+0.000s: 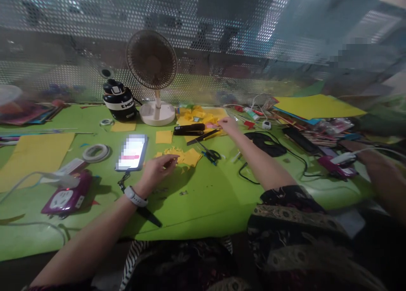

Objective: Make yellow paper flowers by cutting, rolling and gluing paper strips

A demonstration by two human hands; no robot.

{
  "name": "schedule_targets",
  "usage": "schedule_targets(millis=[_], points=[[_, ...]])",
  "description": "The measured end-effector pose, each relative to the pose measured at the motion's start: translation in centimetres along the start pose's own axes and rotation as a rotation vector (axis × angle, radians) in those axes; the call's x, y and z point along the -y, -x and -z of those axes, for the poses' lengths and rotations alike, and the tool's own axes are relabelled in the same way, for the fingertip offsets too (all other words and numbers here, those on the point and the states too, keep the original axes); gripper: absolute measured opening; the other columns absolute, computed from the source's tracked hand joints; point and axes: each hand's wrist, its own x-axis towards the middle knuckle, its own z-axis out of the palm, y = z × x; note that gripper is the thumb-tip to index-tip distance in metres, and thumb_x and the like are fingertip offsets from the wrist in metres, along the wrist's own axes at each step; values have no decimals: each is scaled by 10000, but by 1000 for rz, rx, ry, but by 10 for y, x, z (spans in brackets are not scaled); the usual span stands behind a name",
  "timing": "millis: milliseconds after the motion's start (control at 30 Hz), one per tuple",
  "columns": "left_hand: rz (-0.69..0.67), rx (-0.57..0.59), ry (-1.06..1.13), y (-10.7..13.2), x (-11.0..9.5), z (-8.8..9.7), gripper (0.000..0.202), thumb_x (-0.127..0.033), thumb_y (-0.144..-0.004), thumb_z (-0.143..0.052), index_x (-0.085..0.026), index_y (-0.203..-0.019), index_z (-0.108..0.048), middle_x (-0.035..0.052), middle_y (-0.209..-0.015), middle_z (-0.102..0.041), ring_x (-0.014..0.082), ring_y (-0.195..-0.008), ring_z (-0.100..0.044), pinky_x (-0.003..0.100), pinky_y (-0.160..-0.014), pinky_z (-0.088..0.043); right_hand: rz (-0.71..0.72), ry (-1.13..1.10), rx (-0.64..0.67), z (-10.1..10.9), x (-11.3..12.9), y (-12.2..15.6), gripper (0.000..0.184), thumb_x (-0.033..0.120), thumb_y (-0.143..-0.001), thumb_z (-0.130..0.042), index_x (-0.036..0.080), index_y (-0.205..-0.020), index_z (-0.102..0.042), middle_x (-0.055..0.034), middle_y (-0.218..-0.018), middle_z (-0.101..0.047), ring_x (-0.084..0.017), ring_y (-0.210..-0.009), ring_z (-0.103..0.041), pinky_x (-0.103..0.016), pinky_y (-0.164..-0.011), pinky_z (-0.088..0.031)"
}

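My left hand (157, 167), with a white band on its wrist, hovers low over the green table (203, 198). Its fingers are pinched together at the edge of a pile of small yellow paper pieces (187, 156). My right hand (229, 124) is stretched far forward. Its fingers are closed at a heap of crumpled yellow paper (203, 114), beside a small pink scrap; what they grip is too small to name. A black stapler (189, 129) and blue-handled scissors (209, 154) lie between my two hands.
A phone (132, 152) lies left of my left hand. A small fan (152, 73) and a black bottle (119, 100) stand at the back. Tape rolls (95, 152), a purple power strip (66, 196), cables and yellow sheets (31, 155) lie around. Another person's arm (380, 172) is at right.
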Motion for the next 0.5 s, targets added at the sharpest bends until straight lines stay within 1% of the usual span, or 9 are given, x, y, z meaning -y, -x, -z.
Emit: schedule_targets(millis=[133, 300, 400, 467, 500], points=[[10, 8, 17, 0, 1, 0, 217, -266, -892, -615, -174, -1035, -749, 59, -866, -787, 157, -691, -726, 252, -604, -607, -26, -81, 23, 6, 11, 8, 130, 183, -755, -616, 146, -642, -669, -39, -671, -700, -168, -679, -641, -258, -692, -486], [19, -7, 3, 1, 4, -2, 219, -285, -884, -625, -182, -1032, -749, 59, -865, -783, 165, -687, -722, 262, -597, -606, -42, -229, 101, 10, 30, 24, 132, 168, -820, -599, 137, -709, -663, -45, -699, -710, -128, -637, -656, -221, -656, -516], [12, -88, -9, -1, 4, -2, 236, -279, -883, -629, -187, -1074, -732, 65, -896, -774, 165, -710, -719, 281, -627, -618, -51, -298, 185, 9, 41, 45, 118, 165, -834, -605, 130, -743, -672, -48, -685, -704, -116, -610, -658, -210, -622, -527], [-14, -174, -16, -3, 0, 0, 266, -267, -885, -631, -185, -1126, -708, 73, -932, -756, 164, -755, -713, 291, -661, -623, -42, -342, 259, 7, 50, 68, 92, 166, -814, -636, 138, -734, -671, -38, -674, -698, -115, -593, -657, -213, -615, -538], [-36, -211, -30, -5, -3, 2, 280, -262, -881, -639, -182, -1143, -698, 79, -955, -741, 167, -796, -706, 295, -681, -623, -15, -392, 311, 6, 55, 82, 99, 175, -813, -639, 145, -724, -668, -34, -681, -697, -114, -587, -654, -221, -618, -543]])
